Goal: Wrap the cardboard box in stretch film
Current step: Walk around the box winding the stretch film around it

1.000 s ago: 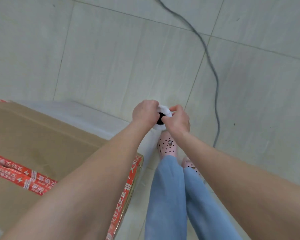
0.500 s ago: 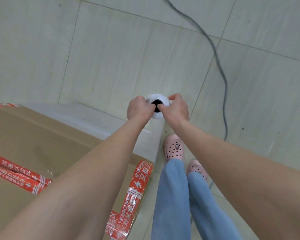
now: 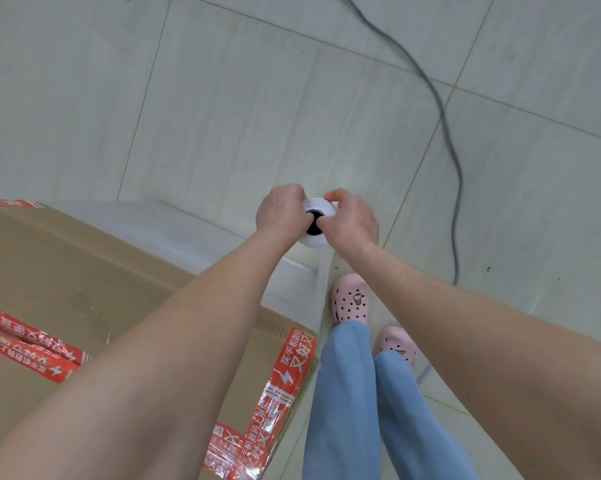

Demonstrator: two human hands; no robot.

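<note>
— Cardboard box, item one: where do we enter it?

— Near left on the tiled floor, top flaps sealed with red printed tape. We stand at its right side, pink shoes just beside it.

— Item two, the stretch film roll?

— Held upright just past the box's far right corner, above the floor. A cloudy sheet of film runs from it leftward along the box's far side. We judge the roll stands on end so that the film's width lies flat against that upright face.

— Hands?

— Left hand and right hand both grip the roll's top end, one on each side. Fingers are curled round the white rim, thumbs at the dark core. We take the two-sided hold as a way to let the roll turn with the sheet under tension.

— Why beyond the corner?

— Our judgement: from there the film can be led round onto the box's right side, next in turn.

— Other entries?

— One grey cable on the floor, far right, well apart from the box. It is a possible trip risk as we circle.
</note>
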